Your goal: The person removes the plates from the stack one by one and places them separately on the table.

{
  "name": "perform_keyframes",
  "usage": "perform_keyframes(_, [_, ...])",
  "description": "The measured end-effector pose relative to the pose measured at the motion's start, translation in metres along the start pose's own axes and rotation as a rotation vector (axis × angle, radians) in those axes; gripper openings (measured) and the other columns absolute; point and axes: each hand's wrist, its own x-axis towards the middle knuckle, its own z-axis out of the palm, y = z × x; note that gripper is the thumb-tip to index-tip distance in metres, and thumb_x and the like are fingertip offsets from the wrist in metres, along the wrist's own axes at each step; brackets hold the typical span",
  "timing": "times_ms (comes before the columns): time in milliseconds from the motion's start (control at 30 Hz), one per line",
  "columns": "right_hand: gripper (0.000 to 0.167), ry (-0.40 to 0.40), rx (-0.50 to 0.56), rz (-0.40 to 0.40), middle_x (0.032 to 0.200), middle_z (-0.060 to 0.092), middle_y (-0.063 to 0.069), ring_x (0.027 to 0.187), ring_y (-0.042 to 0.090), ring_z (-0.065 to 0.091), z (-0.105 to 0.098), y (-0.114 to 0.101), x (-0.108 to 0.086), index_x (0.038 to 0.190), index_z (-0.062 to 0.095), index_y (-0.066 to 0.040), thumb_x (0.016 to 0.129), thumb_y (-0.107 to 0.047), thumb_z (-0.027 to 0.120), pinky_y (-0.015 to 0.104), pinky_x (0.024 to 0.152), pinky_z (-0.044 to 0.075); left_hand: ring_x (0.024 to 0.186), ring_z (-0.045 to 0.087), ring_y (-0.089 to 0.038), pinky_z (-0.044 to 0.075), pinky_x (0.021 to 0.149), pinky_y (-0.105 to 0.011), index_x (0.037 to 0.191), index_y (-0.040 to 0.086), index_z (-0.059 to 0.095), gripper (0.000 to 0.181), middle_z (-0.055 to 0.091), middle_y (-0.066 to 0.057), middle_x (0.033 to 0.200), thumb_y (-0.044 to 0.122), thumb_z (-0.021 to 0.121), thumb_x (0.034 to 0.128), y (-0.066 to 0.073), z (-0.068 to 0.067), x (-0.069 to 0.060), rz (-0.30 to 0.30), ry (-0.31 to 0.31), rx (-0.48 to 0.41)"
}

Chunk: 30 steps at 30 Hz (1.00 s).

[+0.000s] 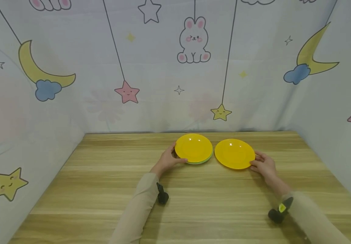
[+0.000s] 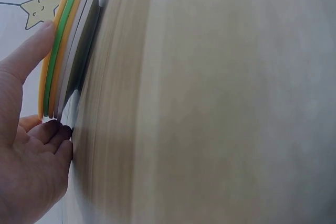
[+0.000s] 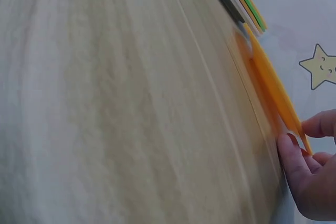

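Note:
A stack of round plates (image 1: 193,148) is at the back of the table, a yellow one on top. In the left wrist view, its stacked rims (image 2: 59,59) show yellow, green, orange and pale layers. My left hand (image 1: 167,160) holds the stack at its left side, thumb along the near rim and fingers around the edge. Just right of the stack is a single yellow plate (image 1: 234,153). My right hand (image 1: 265,166) pinches this plate's right edge between thumb and fingers; in the right wrist view, fingertips (image 3: 292,148) are beneath the rim.
The wood-grain table (image 1: 205,203) extends toward me in front of the plates. Behind it hangs a pale curtain (image 1: 160,67) printed with stars, moons and a rabbit, which also closes off both sides. Each wrist carries a small black camera (image 1: 162,197).

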Motion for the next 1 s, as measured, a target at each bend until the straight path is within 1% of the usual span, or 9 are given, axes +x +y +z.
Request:
perform_keyframes(100, [0.063, -0.024, -0.013, -0.023, 0.137, 0.028, 0.033, 0.072, -0.008, 0.056, -0.003, 0.003, 0.003, 0.14, 0.019, 0.009, 0.087, 0.0, 0.053, 0.018, 0.07, 0.053, 0.134, 0.024, -0.021, 0.021, 0.11, -0.04, 0.144, 0.014, 0.024, 0.092, 0.029, -0.005, 0.146, 0.033, 0.078, 0.0705, 0.0, 0.0, 0.0, 0.0, -0.001, -0.002])
perform_keyframes(200, [0.064, -0.043, -0.03, -0.033, 0.137, 0.028, 0.034, 0.072, -0.007, 0.056, -0.006, 0.006, 0.006, 0.139, 0.021, 0.011, 0.086, -0.001, 0.056, 0.018, 0.071, 0.053, 0.134, 0.025, -0.021, 0.021, 0.11, -0.04, 0.144, 0.014, 0.025, 0.092, 0.03, -0.005, 0.146, 0.032, 0.078, 0.0706, 0.0, 0.0, 0.0, 0.001, -0.003, -0.003])
perform_keyframes(367, [0.068, -0.066, -0.095, -0.023, 0.137, 0.028, 0.034, 0.072, -0.009, 0.055, -0.008, 0.004, 0.009, 0.139, 0.021, 0.01, 0.084, -0.003, 0.06, 0.017, 0.072, 0.052, 0.134, 0.025, -0.02, 0.02, 0.11, -0.04, 0.143, 0.014, 0.026, 0.091, 0.031, -0.004, 0.145, 0.031, 0.078, 0.0703, 0.0, 0.0, -0.001, 0.002, -0.004, -0.011])
perform_keyframes(600, [0.071, -0.099, -0.193, -0.048, 0.137, 0.027, 0.035, 0.071, -0.008, 0.054, -0.01, 0.003, 0.011, 0.138, 0.019, 0.013, 0.083, -0.004, 0.061, 0.016, 0.07, 0.052, 0.134, 0.025, -0.02, 0.02, 0.11, -0.04, 0.143, 0.014, 0.026, 0.092, 0.03, -0.004, 0.145, 0.032, 0.078, 0.0699, 0.0, 0.0, 0.0, 0.0, -0.001, 0.003])
perform_keyframes(833, [0.071, -0.111, -0.261, -0.069, 0.134, 0.033, 0.035, 0.071, -0.008, 0.053, -0.013, 0.003, 0.014, 0.137, 0.022, 0.013, 0.082, -0.006, 0.062, 0.018, 0.067, 0.053, 0.134, 0.024, -0.021, 0.02, 0.11, -0.041, 0.143, 0.014, 0.026, 0.091, 0.03, -0.005, 0.145, 0.03, 0.078, 0.0705, 0.0, -0.001, -0.001, 0.005, -0.005, -0.007])
perform_keyframes(1000, [0.07, -0.117, -0.316, -0.098, 0.129, 0.038, 0.035, 0.071, -0.002, 0.054, -0.014, 0.003, 0.018, 0.135, 0.025, 0.015, 0.081, -0.008, 0.064, 0.02, 0.064, 0.053, 0.134, 0.024, -0.021, 0.019, 0.11, -0.041, 0.143, 0.014, 0.026, 0.091, 0.031, -0.005, 0.145, 0.032, 0.078, 0.0701, 0.001, -0.001, -0.001, 0.008, -0.006, -0.012])
